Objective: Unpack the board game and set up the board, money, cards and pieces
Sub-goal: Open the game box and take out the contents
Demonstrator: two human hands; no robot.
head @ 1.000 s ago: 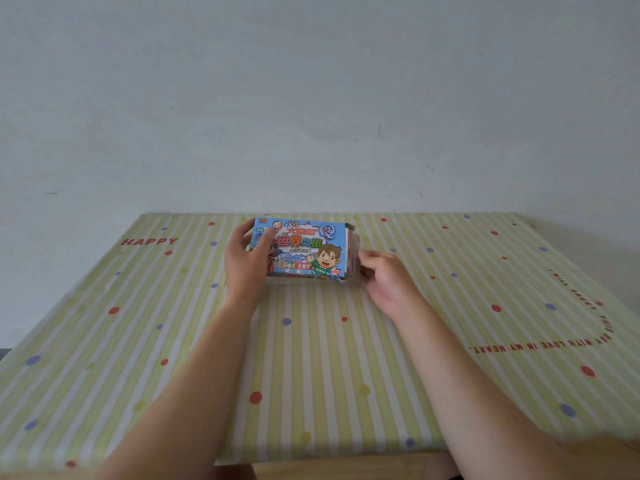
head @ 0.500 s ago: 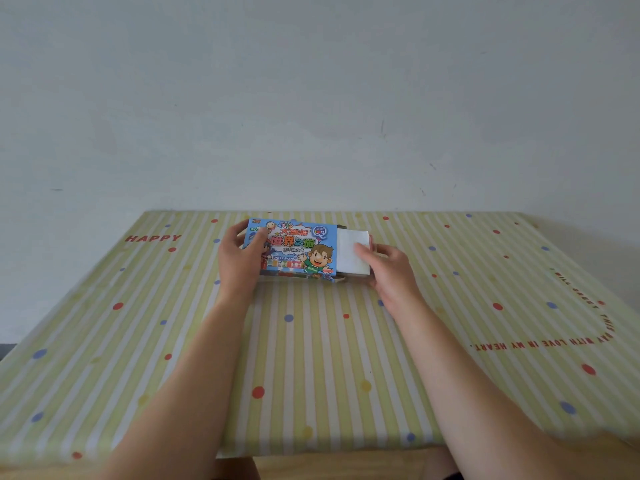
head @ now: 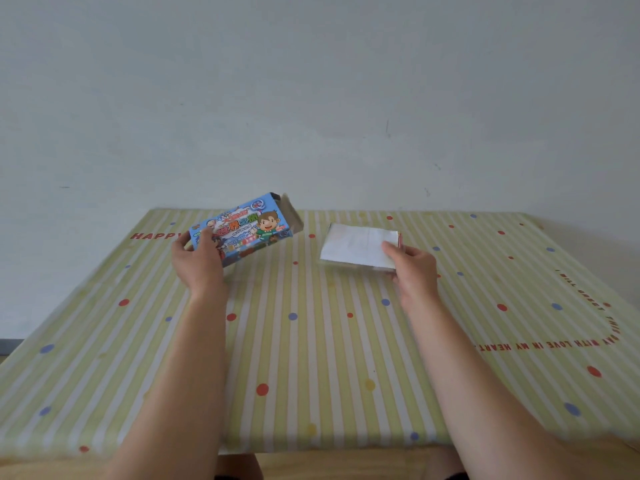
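The blue cartoon-printed game box [head: 249, 227] is tilted up off the table, its open end with a loose flap pointing up and to the right. My left hand [head: 198, 260] grips its lower left end. A white folded bundle of the box's contents [head: 356, 247], with a thin red edge showing at its right side, is fully out of the box, just above the table. My right hand [head: 412, 271] holds it by its near right corner. A gap of tablecloth separates box and bundle.
The table [head: 294, 341] wears a yellow-green striped cloth with red, blue and yellow dots and red lettering at the far left and right. A plain pale wall rises right behind its far edge. The table's wooden front edge shows at the bottom.
My right hand has pulled the white bundle completely out of the box and moved it to the right. My left hand has lifted and tilted the box toward the left.
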